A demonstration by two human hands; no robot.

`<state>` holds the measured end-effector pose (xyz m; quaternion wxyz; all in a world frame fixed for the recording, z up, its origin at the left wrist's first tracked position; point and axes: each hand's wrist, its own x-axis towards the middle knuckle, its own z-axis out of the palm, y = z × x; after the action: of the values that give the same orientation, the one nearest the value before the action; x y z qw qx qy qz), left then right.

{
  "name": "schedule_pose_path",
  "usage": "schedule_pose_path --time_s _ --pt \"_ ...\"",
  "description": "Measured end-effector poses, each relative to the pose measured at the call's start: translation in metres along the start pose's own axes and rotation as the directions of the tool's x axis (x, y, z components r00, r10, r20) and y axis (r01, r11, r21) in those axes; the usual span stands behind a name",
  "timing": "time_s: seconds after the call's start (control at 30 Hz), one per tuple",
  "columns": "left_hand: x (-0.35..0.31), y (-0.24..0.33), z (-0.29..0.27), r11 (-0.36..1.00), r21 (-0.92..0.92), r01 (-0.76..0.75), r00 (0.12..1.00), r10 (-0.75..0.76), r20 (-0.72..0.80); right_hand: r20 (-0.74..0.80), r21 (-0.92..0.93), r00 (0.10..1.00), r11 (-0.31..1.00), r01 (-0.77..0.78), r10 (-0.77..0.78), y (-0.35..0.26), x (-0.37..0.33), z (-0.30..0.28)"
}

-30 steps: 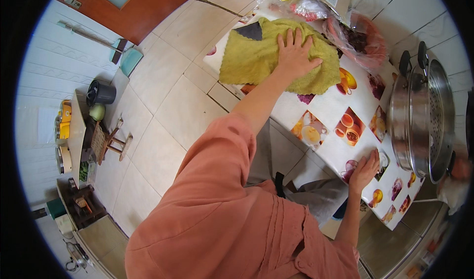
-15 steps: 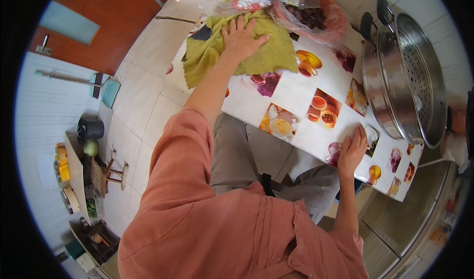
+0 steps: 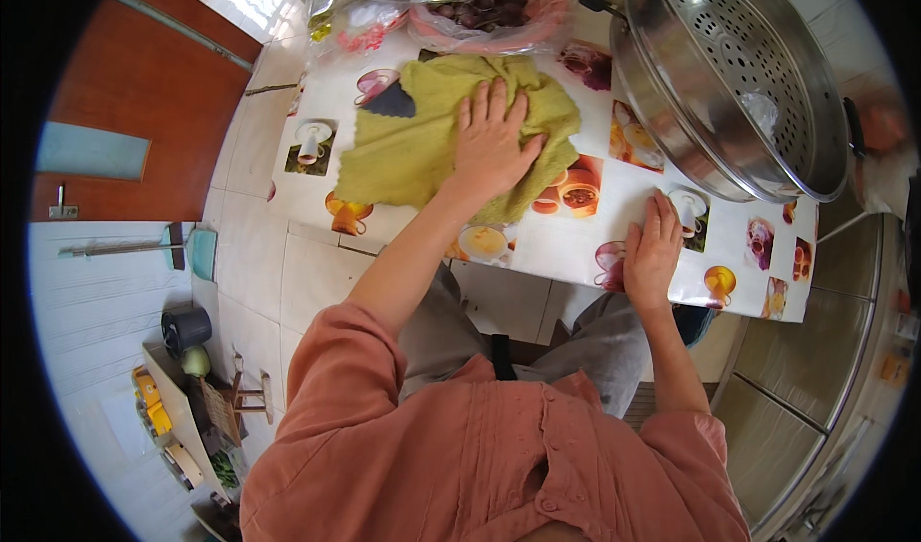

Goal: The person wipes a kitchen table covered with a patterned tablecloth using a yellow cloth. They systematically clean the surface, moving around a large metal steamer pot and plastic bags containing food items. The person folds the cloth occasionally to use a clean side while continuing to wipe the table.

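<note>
My left hand lies flat with fingers spread on a yellow-green cloth, pressing it against the tablecloth. The cloth is rumpled, with a dark patch at its far left. Nothing is gripped in that hand. To the right, my right hand rests palm down near the table's front edge, fingers stretched out and holding nothing. Cup pictures are printed on the white tablecloth, and the cloth partly covers some of them.
A large steel steamer pot with a perforated tray stands on the right. At the back, a pink basin lined with plastic holds dark round items beside a clear plastic bag. A wooden door is at the far left.
My left hand has slid the cloth rightward over the tablecloth, uncovering cup pictures on the left and covering others. My right hand stays resting at the front edge. The head view has shifted.
</note>
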<state>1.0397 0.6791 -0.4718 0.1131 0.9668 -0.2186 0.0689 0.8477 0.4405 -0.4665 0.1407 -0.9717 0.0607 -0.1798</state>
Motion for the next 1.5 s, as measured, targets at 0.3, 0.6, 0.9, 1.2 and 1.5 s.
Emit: schedule_pose_path --time_s 0.3,0.6,0.9,1.2,1.5 --pt "0.074 0.090 0.032 0.998 -0.032 0.048 0.994 -0.051 -0.095 -0.078 0.129 0.997 0.992 0.014 -0.004 -0.002 0.003 -0.001" --pt "-0.044 0.059 -0.006 0.946 -0.123 -0.299 0.944 0.312 0.105 -0.148 0.290 0.985 0.956 -0.039 0.085 0.009 -0.006 0.001" --pt "-0.090 -0.184 -0.055 0.962 0.185 0.203 0.977 -0.210 0.019 -0.149 0.199 0.989 0.980 0.025 0.005 0.012 -0.005 0.008" --pt "-0.144 -0.185 -0.045 0.959 0.206 0.193 0.976 -0.168 -0.136 -0.178 0.156 0.983 0.986 0.060 -0.032 0.016 -0.004 0.010" --pt "-0.124 0.032 -0.030 0.995 0.037 -0.088 0.995 0.086 0.042 -0.177 0.347 0.980 0.938 -0.024 0.091 0.010 -0.007 0.005"
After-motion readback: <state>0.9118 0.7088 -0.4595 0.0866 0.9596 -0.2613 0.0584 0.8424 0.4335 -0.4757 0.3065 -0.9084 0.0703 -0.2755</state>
